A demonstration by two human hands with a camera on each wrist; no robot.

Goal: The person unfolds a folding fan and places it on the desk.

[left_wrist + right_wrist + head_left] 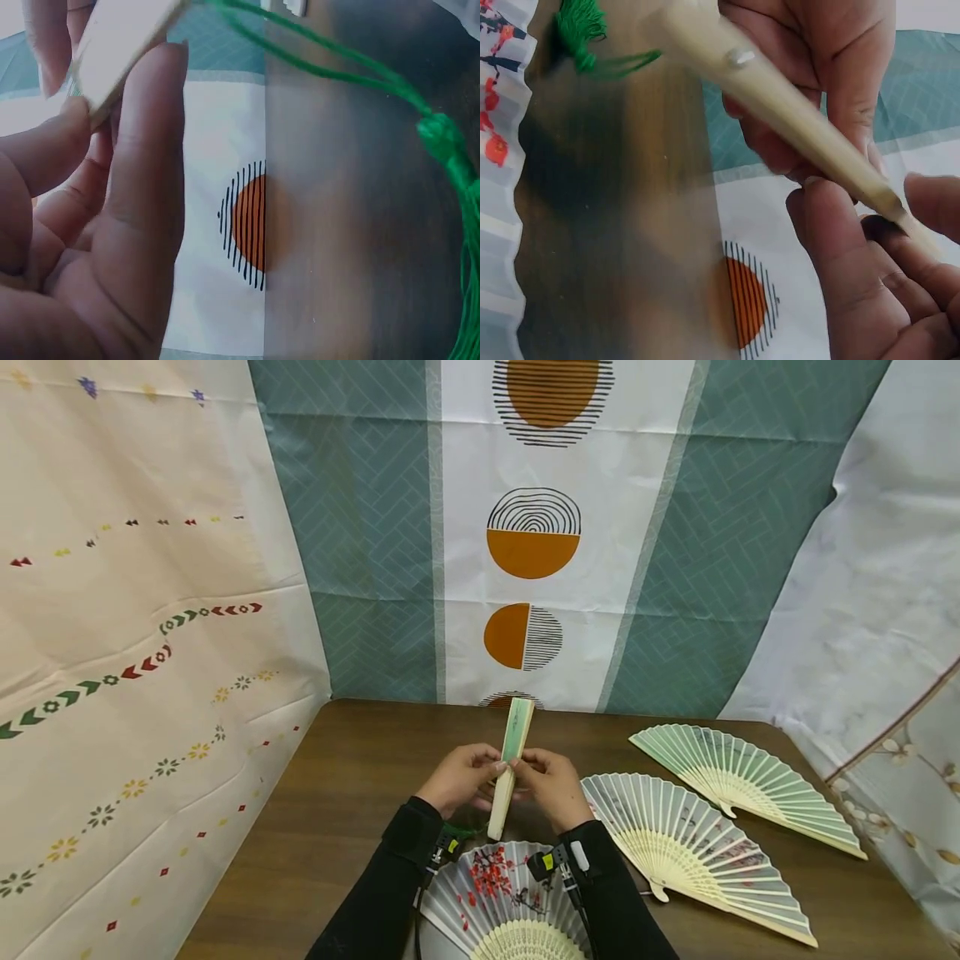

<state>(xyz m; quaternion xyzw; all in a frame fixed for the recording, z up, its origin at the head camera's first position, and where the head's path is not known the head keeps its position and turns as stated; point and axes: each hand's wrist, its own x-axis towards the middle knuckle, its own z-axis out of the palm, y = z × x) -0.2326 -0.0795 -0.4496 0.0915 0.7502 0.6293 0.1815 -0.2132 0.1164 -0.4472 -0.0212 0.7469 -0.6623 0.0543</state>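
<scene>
A folded hand fan with pale ribs and a green leaf stands nearly upright above the table, leaning slightly. My left hand pinches it from one side and my right hand from the other, around its middle. In the right wrist view the fan's rivet shows near its lower end. A green tassel hangs by a cord from that end. Right below my wrists lies a spread grey fan with red blossoms, partly covered by my right forearm.
To the right on the brown table lie two more spread fans: a grey one with a floral print, and behind it a green one. Patterned cloths hang behind the table and at both sides.
</scene>
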